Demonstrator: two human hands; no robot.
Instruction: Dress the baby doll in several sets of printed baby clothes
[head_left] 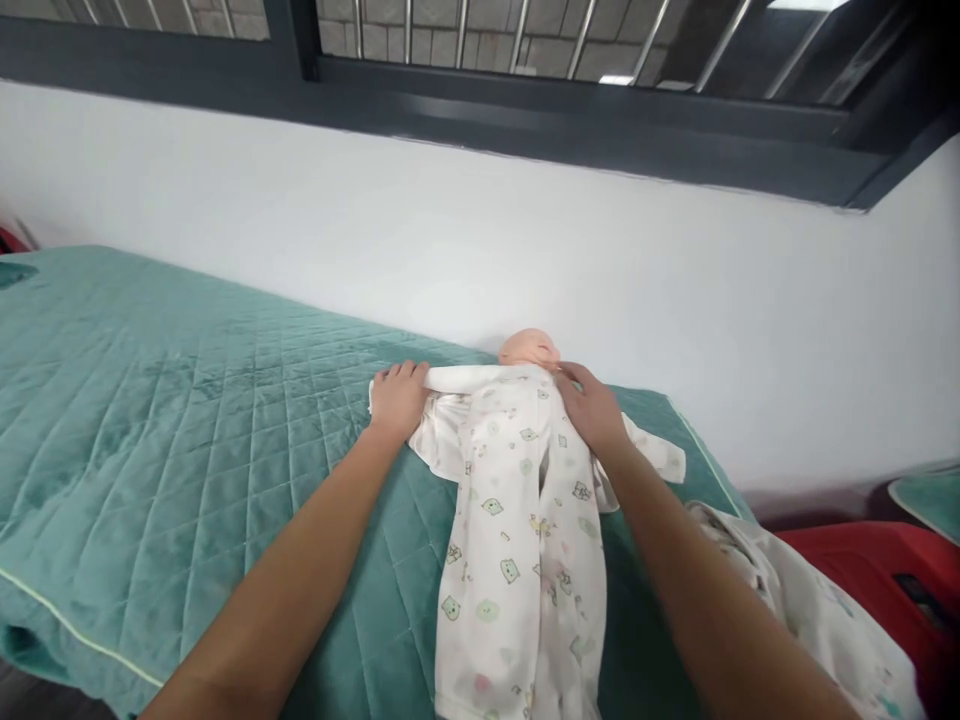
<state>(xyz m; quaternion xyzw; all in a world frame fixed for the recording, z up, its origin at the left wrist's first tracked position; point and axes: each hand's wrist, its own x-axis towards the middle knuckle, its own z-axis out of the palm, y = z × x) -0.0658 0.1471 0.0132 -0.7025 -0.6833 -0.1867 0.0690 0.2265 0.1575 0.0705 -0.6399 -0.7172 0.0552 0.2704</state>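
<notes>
A doll [529,348] is shown lying face up on a bed [187,400] covered in green quilted cloth. Its head is nearest the white wall [675,300]. The doll is dressed in a white printed sleepsuit [517,520], which is stretched from the doll's neck towards the viewer.

One sleeve [465,378] is laid straight out from the doll's shoulder. The left hand [397,400] is laid palm down on the end of this sleeve. Its fingers [401,372] are held together and spread flat over the cloth, with nothing gripped.

The right hand [592,410] is placed on the doll's other shoulder, just beside the neck. Its fingers [574,375] are pointed towards the collar. Whether cloth is pinched beneath them cannot be told. The other sleeve [660,455] is seen beyond this hand, lying out to the doll's far side.

A second garment [817,610] of similar white printed cloth is seen near the doll's legs, at the edge of the bed. A red object [885,570] is seen just beyond it. A barred window [525,60] is set in the wall above the doll.
</notes>
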